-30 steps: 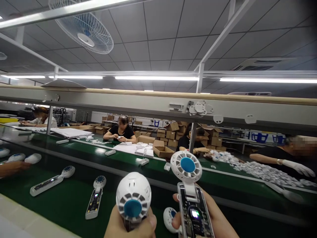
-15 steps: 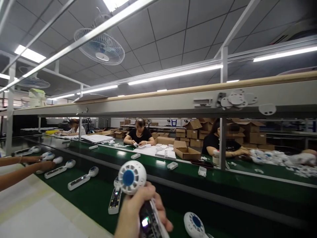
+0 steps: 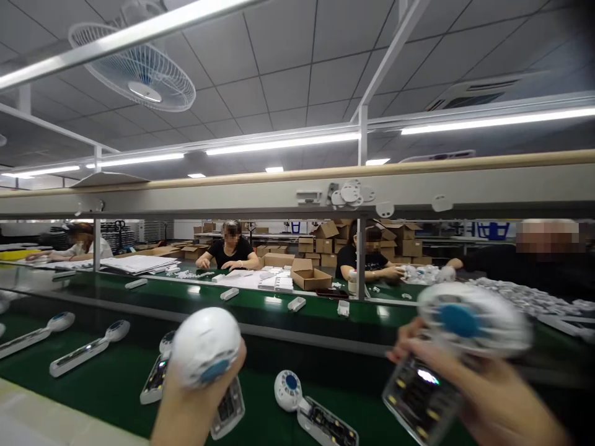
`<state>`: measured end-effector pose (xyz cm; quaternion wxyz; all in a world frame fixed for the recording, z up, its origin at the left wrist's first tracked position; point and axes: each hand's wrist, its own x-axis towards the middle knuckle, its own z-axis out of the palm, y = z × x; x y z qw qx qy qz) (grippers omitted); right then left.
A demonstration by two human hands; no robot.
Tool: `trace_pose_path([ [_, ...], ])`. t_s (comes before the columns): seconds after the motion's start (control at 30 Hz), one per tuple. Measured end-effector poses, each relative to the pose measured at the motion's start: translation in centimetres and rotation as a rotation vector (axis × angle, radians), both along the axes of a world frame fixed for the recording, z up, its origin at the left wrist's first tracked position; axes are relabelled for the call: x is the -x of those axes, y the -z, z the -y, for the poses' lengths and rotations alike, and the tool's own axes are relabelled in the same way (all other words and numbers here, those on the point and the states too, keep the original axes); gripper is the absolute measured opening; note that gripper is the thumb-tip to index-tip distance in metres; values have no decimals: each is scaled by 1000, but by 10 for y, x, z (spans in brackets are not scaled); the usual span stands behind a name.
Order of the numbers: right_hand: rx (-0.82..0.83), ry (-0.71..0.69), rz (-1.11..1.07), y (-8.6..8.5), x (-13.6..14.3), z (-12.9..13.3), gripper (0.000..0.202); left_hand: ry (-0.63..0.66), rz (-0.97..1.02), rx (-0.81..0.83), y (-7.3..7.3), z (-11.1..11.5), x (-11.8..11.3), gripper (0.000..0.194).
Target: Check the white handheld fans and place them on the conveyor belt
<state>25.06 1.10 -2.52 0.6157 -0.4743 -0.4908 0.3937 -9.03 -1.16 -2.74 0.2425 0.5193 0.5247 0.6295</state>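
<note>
My left hand [image 3: 199, 396] is closed round a white handheld device [image 3: 207, 341] with a round head and blue centre; its open handle shows below the fingers. At the right, my right hand [image 3: 483, 384] grips another such device [image 3: 474, 319], its head blurred by motion and a light glowing on its circuit board. Between the hands, a similar device [image 3: 288, 390] lies on the green belt [image 3: 260, 396], with its handle interior exposed. One more device [image 3: 155, 378] rests just left of my left hand, partly hidden by it.
More devices [image 3: 83, 353] lie along the belt at the left. Small white casings [image 3: 296, 303] sit on the farther strip. Several people work across the line, near an open carton [image 3: 310, 275] and white parts [image 3: 525, 297]. A metal post [image 3: 361, 260] and overhead shelf [image 3: 232, 197] stand ahead.
The view has swung to the right. My right hand has come into clear view with a second device. The device in my left hand has tilted, its blue centre now facing lower.
</note>
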Motion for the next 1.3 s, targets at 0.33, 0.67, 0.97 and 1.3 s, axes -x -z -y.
trace_pose_path([
  [0.33,288,-38,181,80,11,-59,18,-31,-313,559,84,-95,-4,24],
  [0.67,489,-95,303,130,-7,-82,25,-162,-1054,359,83,-96,-26,47],
  [0.97,542,-185,184,148,13,-89,26,768,-1656,406,67,-74,-97,57],
  [1.3,429,-137,282,147,11,-92,26,307,-1438,88,8,-73,-57,34],
])
